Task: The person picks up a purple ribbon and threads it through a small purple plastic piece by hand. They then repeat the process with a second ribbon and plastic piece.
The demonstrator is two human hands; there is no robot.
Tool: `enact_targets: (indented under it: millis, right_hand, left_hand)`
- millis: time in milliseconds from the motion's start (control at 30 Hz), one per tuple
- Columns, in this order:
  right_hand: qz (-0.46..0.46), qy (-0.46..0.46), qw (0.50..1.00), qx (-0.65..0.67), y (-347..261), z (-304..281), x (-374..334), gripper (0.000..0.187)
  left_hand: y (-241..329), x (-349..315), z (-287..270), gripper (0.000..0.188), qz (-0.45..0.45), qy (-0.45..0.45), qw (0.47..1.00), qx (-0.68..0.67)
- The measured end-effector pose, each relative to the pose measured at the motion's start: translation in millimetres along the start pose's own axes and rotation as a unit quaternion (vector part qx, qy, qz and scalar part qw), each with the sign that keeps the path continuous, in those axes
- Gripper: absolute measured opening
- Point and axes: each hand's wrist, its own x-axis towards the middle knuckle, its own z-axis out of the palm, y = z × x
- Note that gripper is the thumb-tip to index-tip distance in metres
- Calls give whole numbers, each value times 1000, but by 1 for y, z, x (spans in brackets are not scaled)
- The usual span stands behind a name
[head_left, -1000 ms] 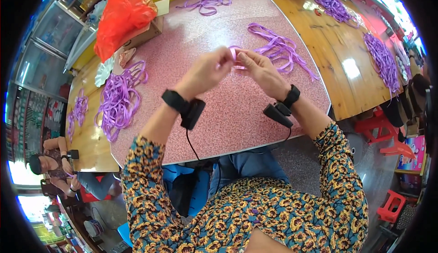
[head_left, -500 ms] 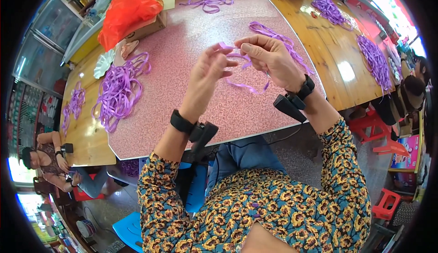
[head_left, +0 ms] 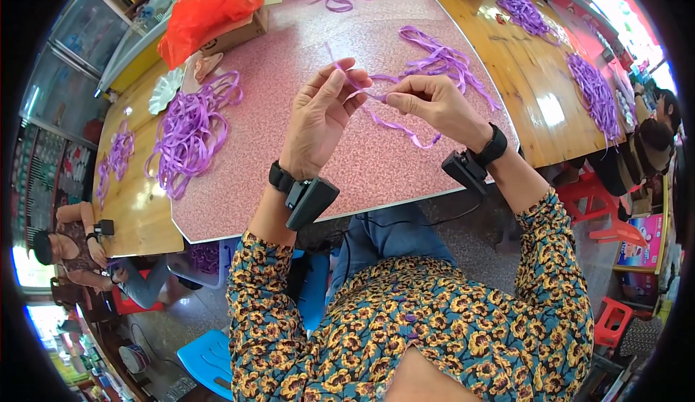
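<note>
Over the pink speckled tabletop (head_left: 289,156), both my hands work on one purple ribbon (head_left: 405,131). My left hand (head_left: 323,105) pinches it between thumb and fingers, and a short end sticks up past the fingertips. To the right, my right hand (head_left: 434,106) grips the same ribbon between thumb and forefinger. A stretch of ribbon spans the small gap between the hands, and a loose tail trails down to the table. Behind my right hand is a small pile of purple ribbons (head_left: 445,61). A larger tangle of purple ribbons (head_left: 190,134) lies left of my left hand.
A red plastic bag (head_left: 213,14) sits on a cardboard box (head_left: 235,34) at the far left, near a white fluted dish (head_left: 166,90). More ribbon bundles (head_left: 597,94) lie on the wooden table at right. Another person (head_left: 76,246) sits at the lower left, near a plastic tub (head_left: 206,268).
My left hand has turned, its palm now more in view, with a ribbon end rising above its fingers. My right hand has moved slightly down and right.
</note>
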Motion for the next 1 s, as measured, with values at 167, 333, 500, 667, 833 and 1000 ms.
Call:
enact_targets:
  millis: [167, 333, 500, 667, 833, 1000]
  right_hand:
    - [4, -42, 999, 23, 0, -4, -9, 22]
    - [2, -112, 993, 25, 1, -5, -2, 30]
    - [81, -87, 975, 187, -23, 24, 5, 38]
    - [-9, 1, 1000, 4, -28, 2, 13, 25]
    - [-70, 4, 995, -66, -14, -5, 20, 25]
    - [-78, -21, 992, -101, -11, 1, 18, 23]
  left_hand:
    - [5, -9, -10, 20, 36, 13, 994, 99]
    - [3, -13, -10, 18, 45, 20, 963, 264]
    - [2, -10, -4, 17, 110, 5, 925, 363]
    - [26, -19, -14, 18, 38, 6, 891, 452]
    - [22, -22, -11, 19, 86, 15, 869, 487]
    - [9, -15, -3, 22, 267, 0, 805, 530]
